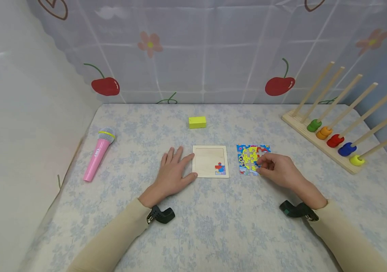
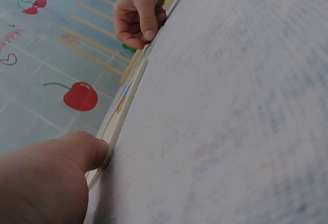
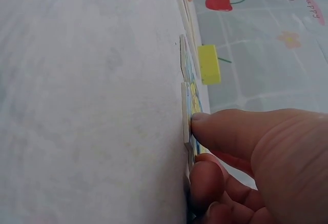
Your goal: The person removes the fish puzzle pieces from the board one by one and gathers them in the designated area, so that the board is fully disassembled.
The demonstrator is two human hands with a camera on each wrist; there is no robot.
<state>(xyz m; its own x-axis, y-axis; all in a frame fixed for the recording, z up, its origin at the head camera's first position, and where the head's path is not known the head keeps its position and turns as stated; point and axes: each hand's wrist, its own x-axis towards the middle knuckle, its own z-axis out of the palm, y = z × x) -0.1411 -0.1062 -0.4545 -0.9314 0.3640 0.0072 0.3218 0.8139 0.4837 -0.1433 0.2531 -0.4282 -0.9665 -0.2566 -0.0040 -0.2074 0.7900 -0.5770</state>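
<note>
A square wooden puzzle tray (image 1: 207, 162) lies in the middle of the table, with one joined patch of red and blue puzzle pieces (image 1: 220, 169) in its lower right corner. My left hand (image 1: 174, 173) rests flat beside it, fingers spread, thumb and index fingertip at its left edge. To the right lies a colourful jigsaw puzzle (image 1: 247, 155), its lower right corner partly gone or hidden by my hand. There my right hand (image 1: 278, 170) has curled fingers, and its thumb and forefinger pinch a puzzle piece (image 3: 186, 114) at the puzzle's near side.
A yellow block (image 1: 197, 122) sits behind the tray. At the left lies a pink toy microphone (image 1: 97, 155). A wooden peg stand (image 1: 319, 142) with coloured rings and tall rods stands at the right. A patterned curtain (image 1: 200, 53) hangs behind the table.
</note>
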